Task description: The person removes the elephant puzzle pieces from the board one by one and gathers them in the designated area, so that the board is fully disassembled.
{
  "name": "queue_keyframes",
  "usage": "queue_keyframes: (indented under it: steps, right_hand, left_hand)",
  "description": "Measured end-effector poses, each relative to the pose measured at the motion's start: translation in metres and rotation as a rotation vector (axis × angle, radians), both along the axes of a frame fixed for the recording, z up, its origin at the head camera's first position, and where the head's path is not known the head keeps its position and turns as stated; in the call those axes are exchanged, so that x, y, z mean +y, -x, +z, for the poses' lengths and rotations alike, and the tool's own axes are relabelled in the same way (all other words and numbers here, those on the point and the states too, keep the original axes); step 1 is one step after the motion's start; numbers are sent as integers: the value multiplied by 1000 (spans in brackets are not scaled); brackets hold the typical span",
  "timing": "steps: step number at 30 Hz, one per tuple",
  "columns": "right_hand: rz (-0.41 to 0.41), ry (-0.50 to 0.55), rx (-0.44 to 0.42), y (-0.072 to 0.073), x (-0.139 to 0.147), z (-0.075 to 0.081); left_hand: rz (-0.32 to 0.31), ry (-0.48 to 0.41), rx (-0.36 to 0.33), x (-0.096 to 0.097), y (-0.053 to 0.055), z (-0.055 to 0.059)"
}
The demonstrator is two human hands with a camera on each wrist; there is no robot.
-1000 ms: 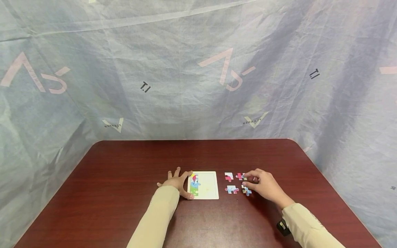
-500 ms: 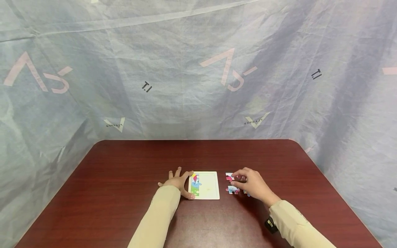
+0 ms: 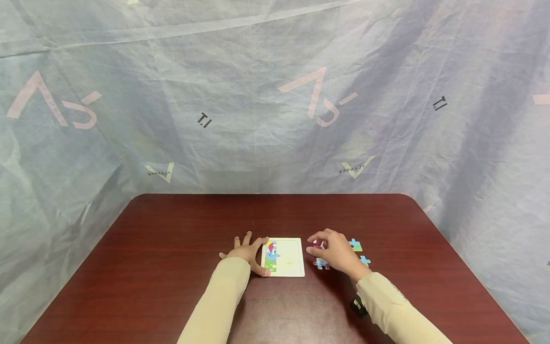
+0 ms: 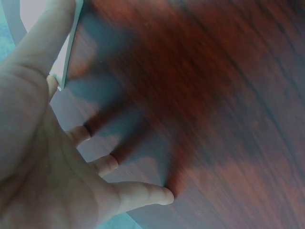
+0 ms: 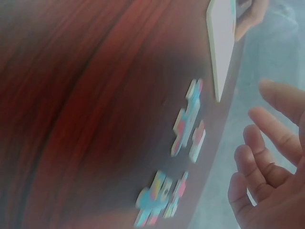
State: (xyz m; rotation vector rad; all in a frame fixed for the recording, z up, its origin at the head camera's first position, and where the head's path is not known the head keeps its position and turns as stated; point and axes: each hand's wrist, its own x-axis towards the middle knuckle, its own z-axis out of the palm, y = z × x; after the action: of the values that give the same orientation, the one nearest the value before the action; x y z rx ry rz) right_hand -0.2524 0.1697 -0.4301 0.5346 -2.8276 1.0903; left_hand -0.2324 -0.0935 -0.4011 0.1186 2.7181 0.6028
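Though near the right grip (image 3: 338, 251), four puzzle pieces (image 5: 191, 110) clear of it

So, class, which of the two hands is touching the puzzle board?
The left hand, spread against the left side of the puzzle board; the right hand is apart from it, over the loose puzzle pieces.

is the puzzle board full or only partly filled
Partly filled: picture pieces line the left side of the puzzle board; the rest is bare.
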Motion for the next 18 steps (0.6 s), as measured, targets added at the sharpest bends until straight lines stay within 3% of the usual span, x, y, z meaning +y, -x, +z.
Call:
queue_keyframes:
  steps: [8,18]
  right_hand:
    - [-22,-2,-13,2,-19,2]
    - [-21,-2,-56,5,-39,2]
  left_hand:
    - [4,-5,-5,1,-3,6]
    - [15,14,-3,2,-2,5]
